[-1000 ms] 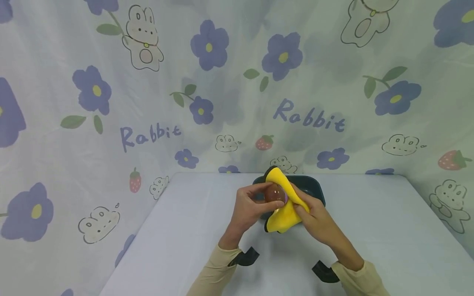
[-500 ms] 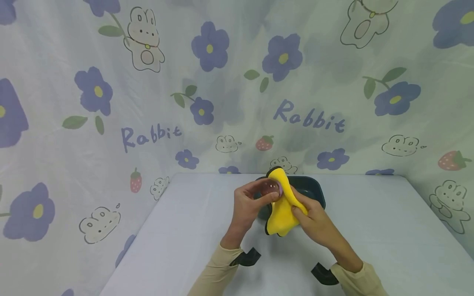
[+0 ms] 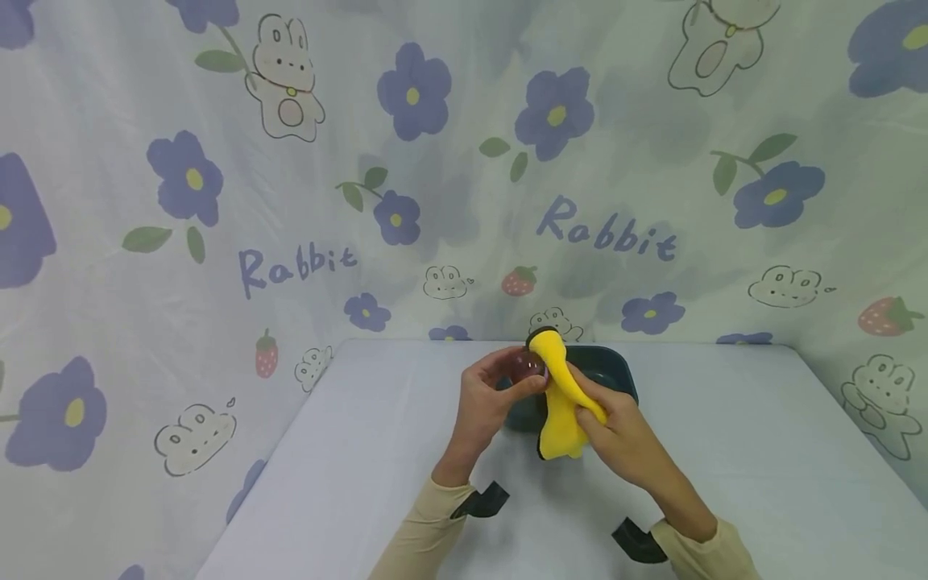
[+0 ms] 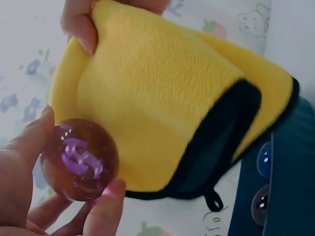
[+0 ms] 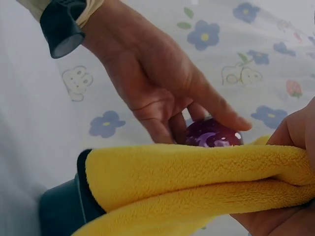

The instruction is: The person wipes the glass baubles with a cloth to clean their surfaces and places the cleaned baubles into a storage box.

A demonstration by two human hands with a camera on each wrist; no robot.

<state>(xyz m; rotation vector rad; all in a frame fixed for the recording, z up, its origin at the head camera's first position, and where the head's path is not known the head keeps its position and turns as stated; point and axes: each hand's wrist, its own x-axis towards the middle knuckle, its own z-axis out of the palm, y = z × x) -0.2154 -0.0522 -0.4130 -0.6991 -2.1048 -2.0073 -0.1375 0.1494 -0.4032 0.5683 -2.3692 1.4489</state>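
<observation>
My left hand [image 3: 484, 396] holds a clear purple glass ball [image 4: 81, 160] between thumb and fingertips, with swirls showing inside it. My right hand [image 3: 618, 420] pinches a folded yellow cloth [image 3: 561, 415] with dark edging. In the head view, the cloth hangs just right of the ball and covers part of that side. The right wrist view shows the cloth's plush fold [image 5: 187, 172] in front, hiding the ball's lower part. Whether cloth and ball touch, I cannot tell.
A dark teal basin [image 3: 612, 370] stands on the white table [image 3: 406, 419] behind the hands. In the left wrist view, a blue ball [image 4: 265, 160] and a dark ball [image 4: 261, 205] show at its edge. A patterned curtain [image 3: 464, 161] rises behind the table.
My left hand has lifted the ball slightly up and to the left. The cloth's hanging part has shifted right, and its top edge has too. My right hand has barely moved.
</observation>
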